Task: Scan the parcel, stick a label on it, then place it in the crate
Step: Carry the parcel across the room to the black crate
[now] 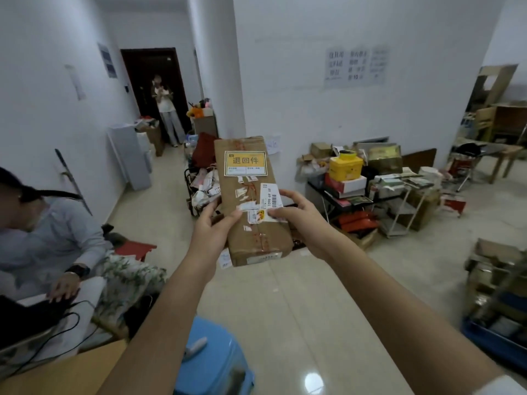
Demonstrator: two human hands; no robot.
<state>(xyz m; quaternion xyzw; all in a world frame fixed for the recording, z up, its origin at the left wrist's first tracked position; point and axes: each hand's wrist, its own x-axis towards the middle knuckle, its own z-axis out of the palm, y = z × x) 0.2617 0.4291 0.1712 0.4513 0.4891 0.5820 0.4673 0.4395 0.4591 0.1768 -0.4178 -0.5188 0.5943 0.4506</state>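
Blue stool [211,363] sitting nearest the camera at the bottom edge, a small white object lying on its top, identity unclear. Both forearms reaching out over the tiled floor [285,309]. Left hand [212,232] gripping the parcel [252,201] along its left edge, thumb lying across the front face; right hand [302,220] closing on the right edge, thumb pressing the white label [271,202] with the barcode onto the cardboard. Parcel being held in mid-air, upright and slightly tilted, well clear of any surface; a yellow sticker [245,163] already sitting on its upper half. Judgement: long, narrow cardboard box, stiff, taped, probably light since it is resting in fingertip holds; faces not slippery, corners worn; best taken by the long edges near the lower middle, as now, so the label face is staying open. Label appearing to be mid-application; placing not yet done. Blue crate [496,337] sitting low at the right with items inside, near a cluttered shelf; the path to it looking open across bare floor. Seated person [42,232] at the left, close beside. Farther back, a black cart [199,189] of packages directly behind the parcel, a low stack of boxes [370,181] against the wall, and another person [166,109] standing by the dark door.
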